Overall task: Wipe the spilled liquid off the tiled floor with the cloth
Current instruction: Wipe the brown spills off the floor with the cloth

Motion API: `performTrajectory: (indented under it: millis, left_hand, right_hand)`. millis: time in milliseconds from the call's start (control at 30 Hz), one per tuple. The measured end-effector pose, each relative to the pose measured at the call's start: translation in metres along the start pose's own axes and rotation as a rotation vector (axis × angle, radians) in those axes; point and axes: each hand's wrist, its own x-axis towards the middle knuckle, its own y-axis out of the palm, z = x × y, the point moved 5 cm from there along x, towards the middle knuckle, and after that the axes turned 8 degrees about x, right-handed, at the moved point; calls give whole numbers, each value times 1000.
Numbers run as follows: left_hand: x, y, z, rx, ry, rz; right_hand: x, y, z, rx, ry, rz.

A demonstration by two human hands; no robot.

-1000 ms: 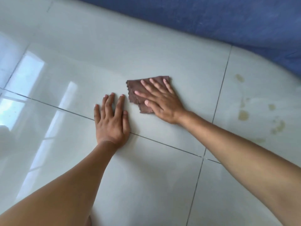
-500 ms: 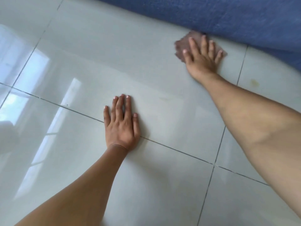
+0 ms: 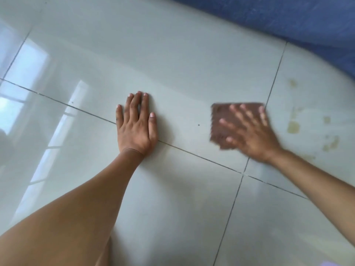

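The brown cloth [image 3: 223, 124] is pressed flat onto the tiled floor [image 3: 172, 60] right of centre by the spread, motion-blurred fingers of the right hand [image 3: 249, 135]; nothing is pinched. The left hand [image 3: 135, 127] is laid open and empty at centre. Yellowish spilled liquid [image 3: 293, 127] is seen at the right edge, just beside the cloth.

a blue fabric [image 3: 288, 18], faintly textured, fills the view from twelve to two o'clock, its curved edge lying on the ground. window reflections [image 3: 28, 77] glare bright at nine o'clock.
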Motion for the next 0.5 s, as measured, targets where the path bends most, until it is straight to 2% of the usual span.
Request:
performTrajectory:
  millis: [67,133,200,300,500]
  left_hand:
    - [0,1,0,13,-5,9]
    - [1,1,-1,23,-5,14]
    - [2,1,-2,25,-4,16]
    - [2,2,-2,42,2,12]
    - [2,2,-1,44,14,3]
  right_hand:
    - [15,-17,-39,70,311,-67]
    - [44,-30,-50,178,566,-144]
    - [78,-37,-35,254,702,-183]
    - [104,-34,17,278,648,-200]
    - [35,19,171,253,259,-232]
